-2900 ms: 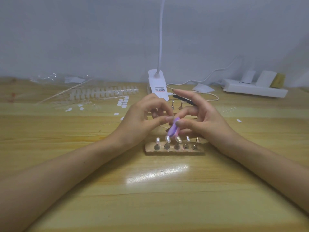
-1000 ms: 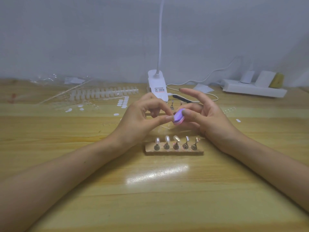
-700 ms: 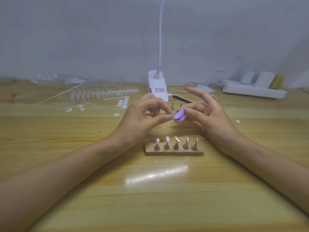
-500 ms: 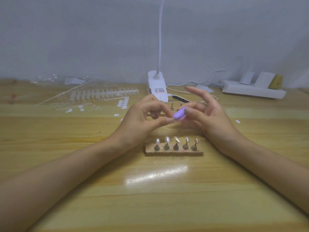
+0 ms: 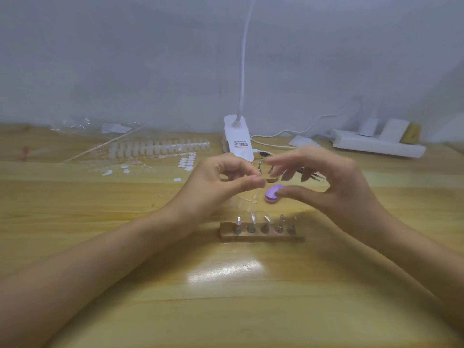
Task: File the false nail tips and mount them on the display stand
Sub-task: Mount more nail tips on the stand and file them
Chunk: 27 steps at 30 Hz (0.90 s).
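A wooden display stand [image 5: 262, 237] lies on the table in front of me; several of its metal pegs carry clear nail tips [image 5: 253, 218]. Behind it, a small purple file block [image 5: 271, 192] with a pink underside rests on the table. My right hand [image 5: 334, 182] hovers over it with the fingers spread and blurred, and the thumb tip touches the block's edge. My left hand [image 5: 221, 182] is just left of the block, thumb and forefinger pinched together on a clear nail tip that is barely visible.
A white clip lamp [image 5: 238, 141] stands at the back centre, its cable running right to a power strip [image 5: 376, 145]. A strip of nail tips [image 5: 160, 148], white adhesive tabs [image 5: 187, 163] and plastic wrap lie back left. Loose metal holders [image 5: 259, 167] sit behind my hands.
My right hand held the purple file against the tip in my left fingers; now the file lies on the table and the right fingers have opened. The left pinch is unchanged.
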{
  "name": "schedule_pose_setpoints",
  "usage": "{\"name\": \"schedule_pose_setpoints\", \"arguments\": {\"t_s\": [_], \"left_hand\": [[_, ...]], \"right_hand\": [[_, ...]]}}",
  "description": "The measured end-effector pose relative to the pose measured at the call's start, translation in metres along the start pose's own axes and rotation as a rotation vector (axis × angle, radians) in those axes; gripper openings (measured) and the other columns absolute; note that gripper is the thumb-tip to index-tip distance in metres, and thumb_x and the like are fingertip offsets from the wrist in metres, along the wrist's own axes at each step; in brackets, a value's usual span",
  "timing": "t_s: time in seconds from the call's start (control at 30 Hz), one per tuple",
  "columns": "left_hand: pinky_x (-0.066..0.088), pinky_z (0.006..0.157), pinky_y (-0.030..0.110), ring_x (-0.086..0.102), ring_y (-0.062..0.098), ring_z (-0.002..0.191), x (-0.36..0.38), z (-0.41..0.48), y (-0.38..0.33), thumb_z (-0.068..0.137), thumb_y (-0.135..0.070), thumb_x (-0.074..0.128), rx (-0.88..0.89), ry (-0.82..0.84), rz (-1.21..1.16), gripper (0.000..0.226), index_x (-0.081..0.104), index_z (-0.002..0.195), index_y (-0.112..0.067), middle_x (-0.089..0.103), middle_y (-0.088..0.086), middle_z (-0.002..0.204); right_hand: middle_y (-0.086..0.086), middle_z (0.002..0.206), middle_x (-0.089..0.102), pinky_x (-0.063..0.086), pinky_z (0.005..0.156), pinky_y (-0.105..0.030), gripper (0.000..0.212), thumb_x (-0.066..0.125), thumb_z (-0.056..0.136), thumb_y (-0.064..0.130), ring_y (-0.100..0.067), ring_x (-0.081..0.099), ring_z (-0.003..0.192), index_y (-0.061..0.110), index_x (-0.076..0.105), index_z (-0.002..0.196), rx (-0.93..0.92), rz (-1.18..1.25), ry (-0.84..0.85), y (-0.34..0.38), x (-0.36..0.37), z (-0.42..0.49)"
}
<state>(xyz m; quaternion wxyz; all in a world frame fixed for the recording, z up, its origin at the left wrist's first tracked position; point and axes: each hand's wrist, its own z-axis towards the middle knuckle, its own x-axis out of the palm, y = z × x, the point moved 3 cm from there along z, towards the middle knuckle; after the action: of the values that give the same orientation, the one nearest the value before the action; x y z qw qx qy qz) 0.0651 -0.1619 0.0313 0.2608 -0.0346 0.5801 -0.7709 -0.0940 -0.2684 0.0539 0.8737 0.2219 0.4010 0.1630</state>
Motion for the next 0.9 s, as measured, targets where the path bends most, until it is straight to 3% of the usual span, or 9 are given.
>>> {"name": "schedule_pose_setpoints", "arguments": {"t_s": [0.13,0.27,0.33,0.4,0.5,0.6,0.73,0.9], "left_hand": [[0.044,0.073,0.005,0.061,0.001,0.081,0.005,-0.005,-0.012,0.08,-0.028,0.072,-0.034,0.122,-0.066,0.011,0.075,0.081,-0.017,0.072,0.003,0.083],[0.043,0.072,0.003,0.063,-0.005,0.08,0.008,-0.008,-0.023,0.085,-0.022,0.07,-0.042,0.154,-0.099,0.006,0.073,0.083,-0.017,0.072,-0.011,0.081],[0.042,0.071,0.003,0.063,-0.003,0.08,0.009,-0.008,-0.027,0.084,-0.029,0.071,-0.036,0.127,-0.096,0.014,0.073,0.086,-0.015,0.072,-0.012,0.083],[0.043,0.07,0.007,0.06,0.001,0.079,0.009,-0.009,-0.029,0.076,-0.043,0.073,-0.003,0.075,0.006,0.028,0.07,0.09,-0.019,0.069,-0.014,0.084],[0.044,0.082,0.022,0.058,0.001,0.093,0.013,-0.013,-0.025,0.065,-0.051,0.085,0.109,0.083,0.38,0.05,0.057,0.102,-0.031,0.068,-0.019,0.091],[0.031,0.087,0.024,0.045,-0.01,0.099,0.024,-0.02,-0.018,0.067,-0.059,0.078,0.142,0.14,0.632,0.064,0.045,0.119,-0.042,0.065,-0.029,0.094],[0.021,0.087,0.011,0.043,-0.012,0.097,0.033,-0.026,-0.012,0.072,-0.052,0.069,0.152,0.115,0.659,0.062,0.04,0.127,-0.046,0.063,-0.032,0.094],[0.019,0.09,0.01,0.047,-0.005,0.097,0.036,-0.028,-0.011,0.074,-0.057,0.059,0.154,0.073,0.637,0.059,0.039,0.128,-0.049,0.063,-0.029,0.091]], "right_hand": [[0.007,0.079,0.072,0.044,0.066,-0.026,0.019,0.082,0.079,0.012,-0.01,0.064,0.078,0.017,0.076,0.096,-0.039,-0.082,-0.031,0.021,0.0,0.0],[0.008,0.078,0.072,0.042,0.063,-0.022,0.016,0.083,0.078,0.012,-0.007,0.064,0.077,0.019,0.076,0.09,-0.04,-0.117,-0.058,0.031,-0.008,0.001],[0.008,0.079,0.073,0.042,0.062,-0.022,0.013,0.083,0.078,0.016,-0.012,0.065,0.08,0.022,0.076,0.087,-0.006,-0.073,-0.077,0.032,-0.011,0.002],[0.009,0.081,0.074,0.044,0.063,-0.026,0.012,0.082,0.077,0.019,-0.015,0.066,0.084,0.025,0.075,0.084,0.07,0.009,-0.087,0.029,-0.014,0.001],[0.013,0.086,0.074,0.046,0.067,-0.032,0.015,0.084,0.073,0.02,-0.013,0.066,0.088,0.03,0.075,0.08,0.21,0.083,-0.041,0.018,-0.013,-0.008],[0.016,0.088,0.074,0.045,0.072,-0.032,0.02,0.086,0.071,0.016,-0.008,0.066,0.091,0.033,0.076,0.079,0.321,0.082,0.021,0.009,-0.004,-0.025],[0.014,0.089,0.074,0.046,0.069,-0.033,0.017,0.086,0.073,0.013,-0.012,0.065,0.09,0.027,0.077,0.08,0.366,0.11,0.017,0.004,0.004,-0.036],[0.007,0.088,0.075,0.044,0.065,-0.038,0.011,0.083,0.077,0.013,-0.018,0.067,0.089,0.022,0.077,0.08,0.369,0.172,0.023,0.003,0.007,-0.037]]}}
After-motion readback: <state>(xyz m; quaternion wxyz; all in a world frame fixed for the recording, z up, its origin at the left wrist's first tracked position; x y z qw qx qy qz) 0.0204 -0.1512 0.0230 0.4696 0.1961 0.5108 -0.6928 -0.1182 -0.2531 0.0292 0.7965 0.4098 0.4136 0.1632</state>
